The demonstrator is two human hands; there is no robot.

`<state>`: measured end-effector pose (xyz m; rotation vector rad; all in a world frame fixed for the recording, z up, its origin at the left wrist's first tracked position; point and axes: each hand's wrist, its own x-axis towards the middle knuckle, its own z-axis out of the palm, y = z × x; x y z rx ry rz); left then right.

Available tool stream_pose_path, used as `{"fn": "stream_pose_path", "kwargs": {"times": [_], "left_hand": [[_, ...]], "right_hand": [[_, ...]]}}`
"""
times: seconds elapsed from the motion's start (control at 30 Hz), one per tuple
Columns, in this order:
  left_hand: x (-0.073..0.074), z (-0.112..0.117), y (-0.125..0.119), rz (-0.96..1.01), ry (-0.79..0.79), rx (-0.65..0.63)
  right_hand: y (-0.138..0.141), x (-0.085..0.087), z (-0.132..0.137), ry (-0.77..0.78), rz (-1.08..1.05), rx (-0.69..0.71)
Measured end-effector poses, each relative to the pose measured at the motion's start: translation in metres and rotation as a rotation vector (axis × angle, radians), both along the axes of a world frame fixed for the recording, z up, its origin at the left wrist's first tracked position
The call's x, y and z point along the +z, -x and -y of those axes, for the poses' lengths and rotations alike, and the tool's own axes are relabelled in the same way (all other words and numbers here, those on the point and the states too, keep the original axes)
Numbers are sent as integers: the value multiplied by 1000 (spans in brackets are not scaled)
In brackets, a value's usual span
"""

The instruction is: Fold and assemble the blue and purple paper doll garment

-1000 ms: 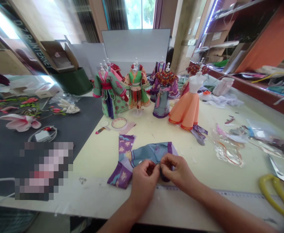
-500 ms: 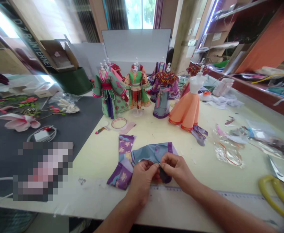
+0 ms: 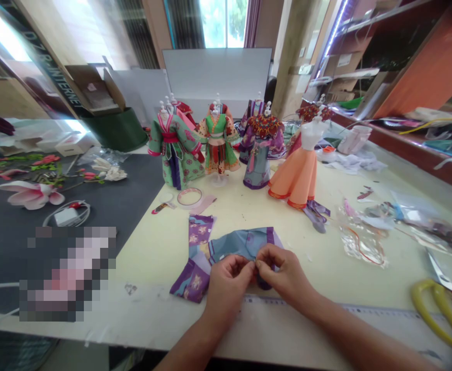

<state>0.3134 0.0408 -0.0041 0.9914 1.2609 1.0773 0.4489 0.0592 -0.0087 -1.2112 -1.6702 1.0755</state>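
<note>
A small doll garment in grey-blue cloth (image 3: 235, 243) with purple trim lies near the front of the table. Its purple patterned pieces (image 3: 195, 281) spread out to the left. My left hand (image 3: 231, 278) pinches the garment's near edge between thumb and fingers. Close against it, my right hand (image 3: 280, 265) pinches the same edge, the fingertips of both hands almost meeting. Whatever tiny part sits between the fingertips is too small to make out. Part of the dark purple trim is hidden beneath my right hand.
Several dressed doll stands (image 3: 218, 136) are lined up behind, with an orange skirt (image 3: 295, 178) at their right. Yellow-handled scissors (image 3: 438, 309) lie at the right edge. A clear ruler (image 3: 359, 310) runs along the front, and a tape roll (image 3: 189, 196) lies further back.
My left hand has turned slightly and its fingers have closed in nearer to the right fingertips. The dark trim under my right hand is more covered; the rest of the garment stays put.
</note>
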Motion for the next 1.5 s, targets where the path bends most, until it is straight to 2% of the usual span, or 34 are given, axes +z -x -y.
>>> {"fn": "stream_pose_path", "kwargs": {"times": [0.17, 0.37, 0.53, 0.67, 0.87, 1.0, 1.17, 1.33, 1.5], "left_hand": [[3, 0, 4, -208, -90, -52], [6, -2, 10, -411, -205, -160], [4, -2, 9, -519, -286, -151], [4, -3, 7, -452, -230, -111], [2, -4, 6, -199, -49, -73], [0, -4, 4, -53, 56, -45], [2, -4, 4, 77, 102, -33], [3, -3, 5, 123, 81, -70], [1, -3, 7, 28, 29, -81]], "right_hand": [[-2, 2, -1, -45, 75, 30], [-4, 1, -4, 3, 110, 122], [-3, -2, -4, 12, 82, 130], [-1, -4, -3, 126, -38, 91], [2, -2, -5, 253, -222, 76], [2, 0, -6, 324, -292, 69], [2, 1, -6, 380, -343, 77], [1, 2, -7, 334, -316, 69], [-1, 2, -5, 144, -142, 49]]}}
